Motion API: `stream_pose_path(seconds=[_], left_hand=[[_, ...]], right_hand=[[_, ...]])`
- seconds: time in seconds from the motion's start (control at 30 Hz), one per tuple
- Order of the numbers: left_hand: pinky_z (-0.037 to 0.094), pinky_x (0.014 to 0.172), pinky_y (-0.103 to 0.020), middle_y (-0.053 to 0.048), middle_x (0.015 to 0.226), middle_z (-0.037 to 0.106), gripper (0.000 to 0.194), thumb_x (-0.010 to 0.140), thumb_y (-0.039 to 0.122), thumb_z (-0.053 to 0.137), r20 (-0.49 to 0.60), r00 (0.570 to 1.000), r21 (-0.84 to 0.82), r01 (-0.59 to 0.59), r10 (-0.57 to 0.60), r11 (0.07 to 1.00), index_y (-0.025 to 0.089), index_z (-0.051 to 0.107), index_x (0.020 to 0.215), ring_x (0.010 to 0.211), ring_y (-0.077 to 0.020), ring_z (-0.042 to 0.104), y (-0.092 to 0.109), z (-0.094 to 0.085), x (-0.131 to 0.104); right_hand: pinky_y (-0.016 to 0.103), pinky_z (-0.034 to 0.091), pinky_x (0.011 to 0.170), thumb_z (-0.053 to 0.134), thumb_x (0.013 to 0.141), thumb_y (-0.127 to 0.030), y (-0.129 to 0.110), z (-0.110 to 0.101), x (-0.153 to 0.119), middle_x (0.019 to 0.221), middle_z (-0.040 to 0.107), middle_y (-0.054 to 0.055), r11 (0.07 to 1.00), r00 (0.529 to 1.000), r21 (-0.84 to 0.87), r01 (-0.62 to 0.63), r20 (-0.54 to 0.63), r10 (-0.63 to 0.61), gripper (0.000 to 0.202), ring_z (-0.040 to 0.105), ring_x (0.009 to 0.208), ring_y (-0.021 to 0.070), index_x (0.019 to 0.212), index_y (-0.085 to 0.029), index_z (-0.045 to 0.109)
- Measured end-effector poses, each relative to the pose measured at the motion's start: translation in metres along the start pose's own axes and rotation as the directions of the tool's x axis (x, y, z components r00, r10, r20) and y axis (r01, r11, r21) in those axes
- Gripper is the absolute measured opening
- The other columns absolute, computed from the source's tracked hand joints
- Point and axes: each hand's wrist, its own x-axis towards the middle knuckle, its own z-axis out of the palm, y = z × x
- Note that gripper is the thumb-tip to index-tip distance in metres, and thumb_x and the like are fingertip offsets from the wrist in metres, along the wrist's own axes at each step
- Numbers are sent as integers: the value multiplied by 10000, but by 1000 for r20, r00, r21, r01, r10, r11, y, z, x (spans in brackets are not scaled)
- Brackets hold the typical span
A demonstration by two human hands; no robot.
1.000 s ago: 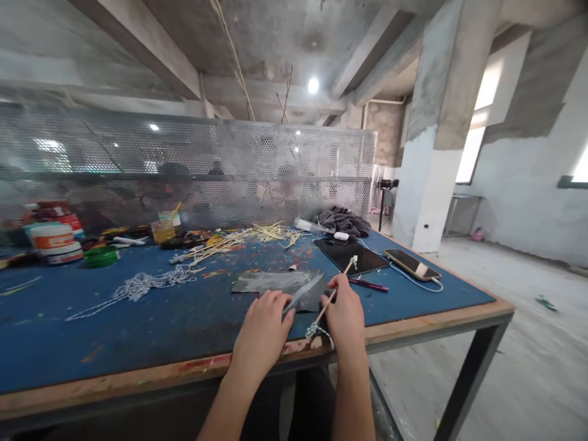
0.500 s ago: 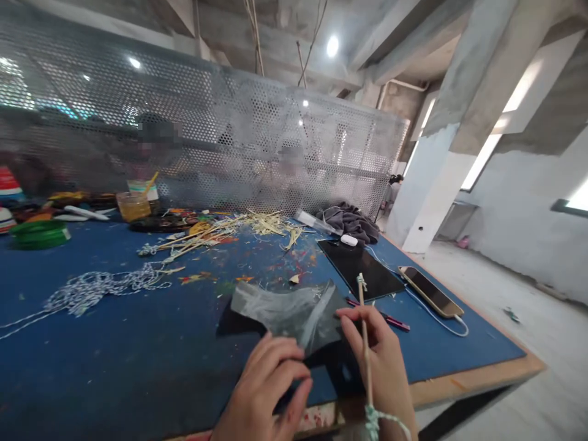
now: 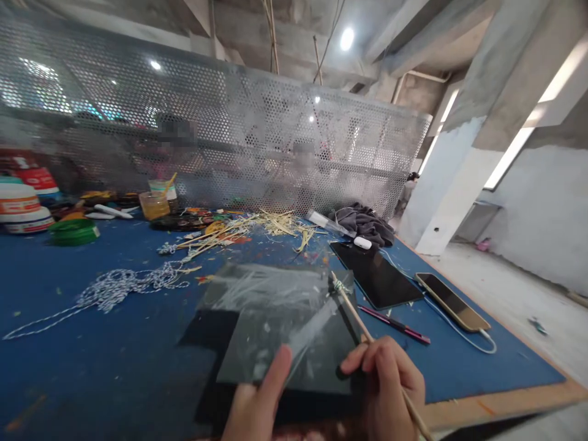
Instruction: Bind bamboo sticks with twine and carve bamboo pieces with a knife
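A dark grey sheet [image 3: 252,343] with pale scuffs and streaks is raised in front of me, above the table. My left hand [image 3: 260,398] grips its lower edge, thumb pressed on top and fingers hidden beneath. My right hand [image 3: 390,383] is closed around a thin wooden stick [image 3: 354,313], which slants over the sheet's right side. Pale green and white string [image 3: 339,285] is knotted near the stick's far tip. The fingers of that hand also sit at the sheet's right edge; whether they pinch it I cannot tell.
The blue tabletop [image 3: 114,355] holds a tangle of cord [image 3: 117,288], split strips [image 3: 278,222], a green ring-shaped roll [image 3: 73,231], a tablet [image 3: 376,275], a pink-black pen-like tool [image 3: 397,324] and a charging phone [image 3: 452,301]. A perforated metal screen [image 3: 257,141] stands behind.
The sheet, curved before, now lies flatter and faces me more. My left hand has gone from hovering with bent fingers to gripping its lower edge. The stick has tipped from near upright to slanting.
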Motion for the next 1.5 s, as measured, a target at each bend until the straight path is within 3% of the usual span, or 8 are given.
stream_pose_path(seconds=[0.07, 0.2, 0.33, 0.47, 0.67, 0.77, 1.07, 1.5], left_hand=[[512, 961, -459, -96, 867, 746, 517, 471, 443, 903, -162, 987, -189, -14, -17, 982, 141, 727, 851, 1038, -353, 661, 8, 8, 3], [547, 882, -456, -85, 871, 749, 577, 361, 306, 941, -176, 983, -369, -113, 50, 923, 138, 719, 866, 988, -338, 678, 12, 19, 5], [525, 896, -409, -62, 823, 747, 450, 417, 217, 919, -194, 970, -363, -209, 146, 908, 157, 724, 818, 943, -279, 684, 2, 18, 6], [510, 900, -348, -45, 780, 736, 322, 469, 170, 893, -179, 958, -374, -277, 224, 885, 154, 701, 728, 972, -260, 678, -2, 18, 6], [537, 769, -361, -26, 700, 720, 250, 509, 165, 830, -58, 958, -460, -275, 280, 845, 148, 660, 691, 748, -210, 698, 12, 14, 5], [540, 744, -339, 4, 600, 680, 206, 500, 73, 772, -25, 959, -481, -260, 284, 837, 151, 602, 587, 647, -165, 666, 12, 11, 6], [557, 798, -331, -41, 798, 760, 239, 542, 81, 788, 50, 948, -500, -248, 313, 830, 154, 706, 754, 755, -188, 701, 8, 13, 0], [573, 825, -380, -96, 868, 772, 338, 565, 64, 750, -9, 934, -497, -314, 357, 809, 130, 740, 896, 915, -284, 719, 8, 15, 3]], right_hand=[[260, 444, 714, 552, 930, -414, -2, 0, -2, 726, 722, 0, 993, 1000, -120, 10, 7, -9, 339, 640, 699, 142, 670, -202, 604], [391, 439, 924, 486, 925, -572, -12, 6, 3, 1093, 709, 70, 990, 972, -76, 119, -195, -132, 407, 633, 1061, 233, 1015, -218, 666], [421, 499, 820, 336, 914, -700, -19, 11, 0, 908, 715, 83, 951, 948, 205, 234, -267, -176, 649, 677, 828, 226, 1044, -176, 697], [339, 506, 692, 409, 962, -551, -14, 14, -18, 772, 693, 46, 929, 922, 247, 275, -341, -182, 488, 652, 702, 177, 911, -172, 713], [251, 487, 601, 642, 881, -262, 2, 31, -41, 699, 676, 1, 933, 944, 177, 313, -170, -284, 113, 621, 624, 133, 823, -187, 704], [247, 469, 560, 570, 922, -316, 13, 35, -51, 575, 585, -22, 918, 933, 175, 356, -119, -339, 266, 583, 577, 135, 701, -193, 654], [292, 516, 757, 474, 970, -238, 12, 25, -58, 854, 726, 8, 918, 918, 70, 391, 45, -394, 264, 667, 792, 155, 956, -250, 737], [284, 493, 702, 456, 980, -301, 7, 23, -57, 758, 693, 14, 960, 963, 78, 268, -27, -266, 325, 638, 688, 146, 853, -197, 736]])
